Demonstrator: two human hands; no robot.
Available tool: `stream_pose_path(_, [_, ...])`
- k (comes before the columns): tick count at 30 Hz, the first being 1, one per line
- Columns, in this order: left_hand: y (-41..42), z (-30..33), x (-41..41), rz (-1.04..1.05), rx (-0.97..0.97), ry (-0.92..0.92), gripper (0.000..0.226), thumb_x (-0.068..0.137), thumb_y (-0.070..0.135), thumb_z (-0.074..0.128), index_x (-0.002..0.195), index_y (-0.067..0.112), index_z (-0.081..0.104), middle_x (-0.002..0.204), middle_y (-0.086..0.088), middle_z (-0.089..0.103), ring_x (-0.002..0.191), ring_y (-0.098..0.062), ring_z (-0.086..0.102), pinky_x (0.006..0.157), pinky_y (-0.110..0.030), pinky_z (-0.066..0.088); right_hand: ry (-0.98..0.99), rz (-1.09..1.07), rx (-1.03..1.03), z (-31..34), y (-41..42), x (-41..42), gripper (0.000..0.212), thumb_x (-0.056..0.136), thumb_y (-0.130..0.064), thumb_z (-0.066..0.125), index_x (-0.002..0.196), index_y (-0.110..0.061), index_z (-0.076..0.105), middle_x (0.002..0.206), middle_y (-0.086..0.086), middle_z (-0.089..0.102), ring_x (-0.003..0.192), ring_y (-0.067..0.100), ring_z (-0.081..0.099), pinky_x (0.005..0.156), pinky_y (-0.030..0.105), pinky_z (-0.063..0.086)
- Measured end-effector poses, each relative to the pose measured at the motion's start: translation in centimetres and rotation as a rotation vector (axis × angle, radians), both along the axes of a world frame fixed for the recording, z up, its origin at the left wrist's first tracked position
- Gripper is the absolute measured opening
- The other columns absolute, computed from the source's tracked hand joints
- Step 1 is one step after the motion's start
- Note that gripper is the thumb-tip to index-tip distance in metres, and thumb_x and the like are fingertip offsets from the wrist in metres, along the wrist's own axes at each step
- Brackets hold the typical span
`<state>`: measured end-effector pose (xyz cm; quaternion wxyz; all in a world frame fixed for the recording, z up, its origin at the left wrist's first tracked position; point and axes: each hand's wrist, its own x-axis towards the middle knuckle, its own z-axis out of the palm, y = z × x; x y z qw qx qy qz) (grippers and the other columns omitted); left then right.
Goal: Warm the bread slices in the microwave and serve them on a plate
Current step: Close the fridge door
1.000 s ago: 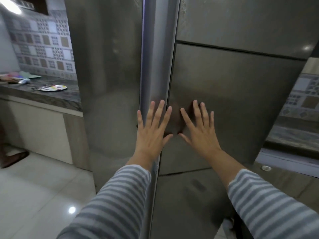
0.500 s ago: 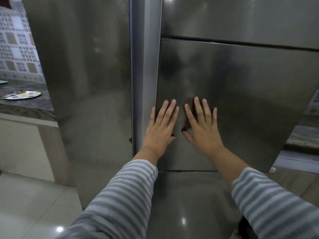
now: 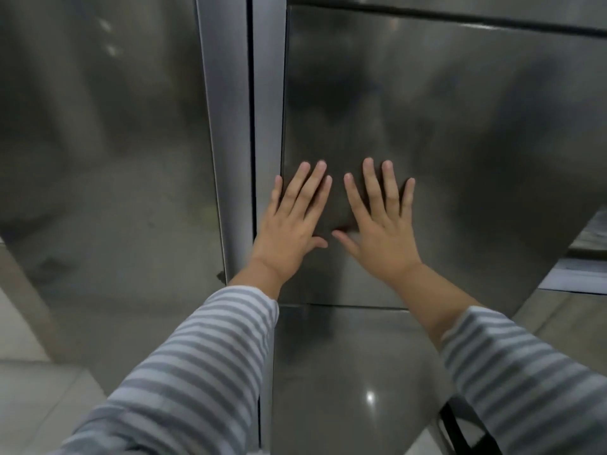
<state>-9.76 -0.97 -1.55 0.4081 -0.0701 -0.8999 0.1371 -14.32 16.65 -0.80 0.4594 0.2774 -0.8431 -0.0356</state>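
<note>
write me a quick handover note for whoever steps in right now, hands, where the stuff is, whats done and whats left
Left hand: open, flat on the steel fridge door, near its left edge, holding nothing.
Right hand: open, flat on the same door panel, beside the left hand, holding nothing.
Job's things: no bread, plate or microwave in view; only the fridge front and a bit of floor show.
Done: nothing that can be confirmed from this view.
Left: find the bread slices, warm them in the microwave, serve them on a plate.

Steel refrigerator [image 3: 460,133], pale floor tiles [image 3: 29,399]
</note>
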Motion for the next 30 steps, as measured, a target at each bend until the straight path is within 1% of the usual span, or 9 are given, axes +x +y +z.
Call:
stream_pose_path(5, [0.5, 0.3, 0.6, 0.024, 0.034, -0.045, 0.113, 0.068, 0.051, 0.076, 0.151, 0.008, 0.011, 0.158, -0.01, -0.001, 0.146, -0.029, 0.0, 0.118, -0.052, 0.008, -0.054, -0.04, -0.002, 0.3, -0.2, 0.7, 0.093, 0.081, -0.053, 0.063, 0.152, -0.015, 0.018, 0.158, 0.017, 0.01, 0.144, 0.038, 0.003, 0.113, 0.063, 0.005])
stream_pose_path(10, [1.5, 1.3, 2.7, 0.084, 0.097, -0.169, 0.108, 0.08, 0.045, 0.068, 0.151, 0.011, -0.006, 0.16, -0.009, -0.011, 0.147, -0.026, -0.01, 0.12, -0.047, 0.005, -0.189, -0.064, -0.02, 1.0, -0.6, 2.7, 0.093, 0.08, -0.042, 0.07, 0.152, -0.015, 0.019, 0.159, 0.017, 0.009, 0.146, 0.036, 0.004, 0.113, 0.062, 0.009])
stream_pose_path(15, [1.3, 0.8, 8.1, 0.185, 0.17, -0.31, 0.092, 0.091, 0.044, 0.053, 0.151, 0.014, -0.01, 0.16, -0.004, -0.013, 0.147, -0.022, -0.013, 0.12, -0.045, 0.003, -0.457, -0.037, 0.068, 0.5, -1.3, 7.3, 0.081, 0.093, -0.043, 0.05, 0.154, -0.02, 0.001, 0.16, 0.009, -0.013, 0.147, 0.029, -0.014, 0.116, 0.055, -0.002])
stream_pose_path(18, [0.4, -1.1, 12.8, 0.204, 0.368, -0.451, 0.077, 0.093, 0.042, 0.052, 0.152, 0.017, 0.008, 0.16, -0.003, 0.007, 0.148, -0.021, -0.003, 0.119, -0.045, 0.008, -0.67, 0.029, 0.105, -1.6, -2.1, 11.1, 0.074, 0.097, -0.044, 0.042, 0.153, -0.021, 0.001, 0.161, 0.006, -0.009, 0.148, 0.025, -0.011, 0.118, 0.052, 0.003])
stream_pose_path(22, [-1.5, -4.5, 20.7, 0.304, 0.598, -0.708, 0.053, 0.091, 0.043, 0.053, 0.139, 0.023, 0.044, 0.148, -0.003, 0.037, 0.14, -0.023, 0.025, 0.111, -0.045, 0.03, -1.0, 0.086, 0.232, -5.0, -4.2, 16.7, 0.068, 0.098, -0.044, 0.04, 0.153, -0.02, 0.007, 0.161, 0.005, 0.002, 0.148, 0.024, -0.003, 0.118, 0.052, 0.012])
stream_pose_path(24, [-2.8, -6.2, 24.7, 0.399, 0.677, -0.823, 0.048, 0.09, 0.043, 0.055, 0.134, 0.026, 0.05, 0.143, -0.003, 0.044, 0.136, -0.024, 0.033, 0.109, -0.043, 0.034, -1.139, 0.118, 0.331, -6.8, -5.7, 19.7, 0.07, 0.097, -0.043, 0.044, 0.153, -0.019, 0.009, 0.16, 0.007, 0.01, 0.148, 0.026, 0.003, 0.117, 0.051, 0.016])
stream_pose_path(26, [-4.1, -7.7, 28.8, 0.458, 0.794, -0.89, 0.048, 0.089, 0.041, 0.058, 0.134, 0.026, 0.051, 0.141, -0.003, 0.048, 0.132, -0.023, 0.041, 0.109, -0.036, 0.035, -1.225, 0.179, 0.407, -8.2, -7.6, 22.7, 0.071, 0.096, -0.043, 0.048, 0.153, -0.018, 0.014, 0.158, 0.009, 0.021, 0.145, 0.029, 0.016, 0.116, 0.045, 0.023])
stream_pose_path(28, [-5.5, -8.8, 32.7, 0.485, 0.916, -0.925, 0.047, 0.09, 0.036, 0.06, 0.133, 0.018, 0.053, 0.137, -0.005, 0.054, 0.126, -0.023, 0.048, 0.105, -0.026, 0.035, -1.313, 0.245, 0.488, -9.1, -9.8, 25.5, 0.065, 0.097, -0.039, 0.049, 0.152, -0.015, 0.022, 0.156, 0.009, 0.028, 0.142, 0.027, 0.027, 0.113, 0.034, 0.027])
stream_pose_path(30, [-7.1, -9.5, 36.2, 0.515, 1.017, -0.931, 0.045, 0.09, 0.032, 0.061, 0.13, 0.011, 0.055, 0.132, -0.008, 0.058, 0.122, -0.024, 0.052, 0.102, -0.025, 0.035, -1.359, 0.289, 0.591, -9.6, -12.4, 28.0, 0.058, 0.099, -0.035, 0.048, 0.149, -0.012, 0.03, 0.154, 0.009, 0.033, 0.14, 0.024, 0.032, 0.109, 0.027, 0.027])
